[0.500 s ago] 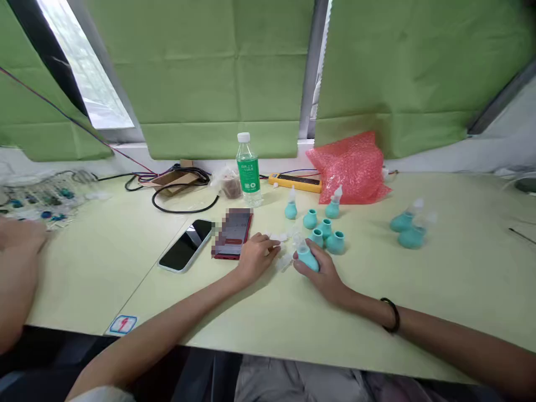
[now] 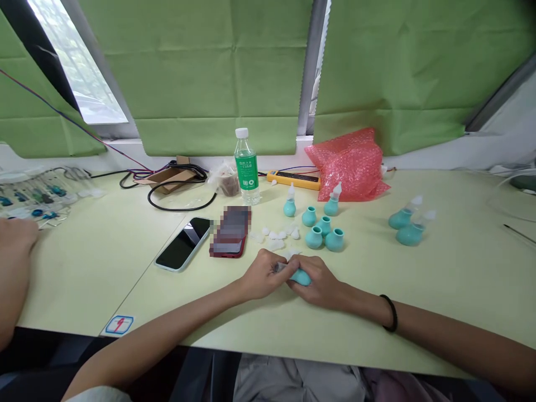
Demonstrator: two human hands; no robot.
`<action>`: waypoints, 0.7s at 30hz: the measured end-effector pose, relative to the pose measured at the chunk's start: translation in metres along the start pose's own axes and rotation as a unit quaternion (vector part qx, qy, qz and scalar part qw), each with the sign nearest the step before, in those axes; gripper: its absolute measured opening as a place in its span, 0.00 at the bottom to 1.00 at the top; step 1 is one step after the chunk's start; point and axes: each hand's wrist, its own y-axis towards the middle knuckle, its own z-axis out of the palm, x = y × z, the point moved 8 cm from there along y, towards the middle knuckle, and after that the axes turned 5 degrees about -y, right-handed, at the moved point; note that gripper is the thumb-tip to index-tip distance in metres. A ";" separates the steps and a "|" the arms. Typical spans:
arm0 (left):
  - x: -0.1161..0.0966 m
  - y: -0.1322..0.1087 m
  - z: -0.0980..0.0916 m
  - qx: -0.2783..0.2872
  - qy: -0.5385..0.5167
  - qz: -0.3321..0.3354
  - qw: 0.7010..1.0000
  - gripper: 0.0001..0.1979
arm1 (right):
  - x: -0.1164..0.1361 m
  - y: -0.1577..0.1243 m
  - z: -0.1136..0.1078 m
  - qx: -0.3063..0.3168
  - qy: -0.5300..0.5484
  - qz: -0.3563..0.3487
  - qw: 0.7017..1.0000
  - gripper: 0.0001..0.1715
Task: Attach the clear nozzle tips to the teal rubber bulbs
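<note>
My right hand (image 2: 321, 286) is wrapped round the teal bulb of a nasal aspirator (image 2: 302, 277). Meeting it from the other side, my left hand (image 2: 263, 274) is closed on the aspirator's clear tip, which my fingers partly cover. Just beyond both hands lie several small white translucent pieces (image 2: 277, 235). Several open-necked teal bulbs (image 2: 335, 240) stand to the right of those pieces. Behind them are two aspirators with clear tips, one upright (image 2: 290, 207) and one slightly tilted (image 2: 332, 205). Two more tipped aspirators (image 2: 410, 234) lean at the right.
Two phones, one black-screened (image 2: 184, 244) and one red-edged (image 2: 230, 231), lie to the left. A water bottle (image 2: 248, 174), a yellow power strip (image 2: 293, 180) and a pink bubble-wrap bag (image 2: 352, 167) line the back. Another person's hand (image 2: 17, 240) is at far left.
My left hand has left the small white pieces and moved right to the aspirator's tip. My right hand has drawn the aspirator slightly nearer, and its tip now points left.
</note>
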 end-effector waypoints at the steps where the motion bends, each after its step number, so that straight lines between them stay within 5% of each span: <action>1: 0.002 0.000 0.004 0.025 -0.056 -0.016 0.998 0.22 | 0.002 0.001 -0.001 0.001 0.006 -0.010 1.000 0.02; 7: 0.020 0.006 0.012 0.098 -0.361 -0.139 0.917 0.23 | 0.029 -0.001 -0.011 0.023 0.008 -0.130 0.991 0.06; 10: 0.030 0.009 0.004 0.052 -0.376 -0.174 0.909 0.22 | 0.035 -0.002 -0.022 -0.022 0.009 -0.160 0.987 0.05; 13: 0.025 0.009 -0.013 -0.040 -0.170 -0.105 0.979 0.19 | 0.026 0.005 -0.035 -0.054 0.055 -0.113 0.991 0.07; 15: 0.012 0.006 -0.011 -0.042 0.015 -0.033 0.998 0.14 | 0.018 0.013 -0.044 -0.049 0.077 -0.083 0.992 0.07; 21: 0.007 0.004 0.010 0.005 0.331 0.082 0.940 0.12 | -0.025 0.036 -0.113 -0.159 0.030 0.068 0.984 0.09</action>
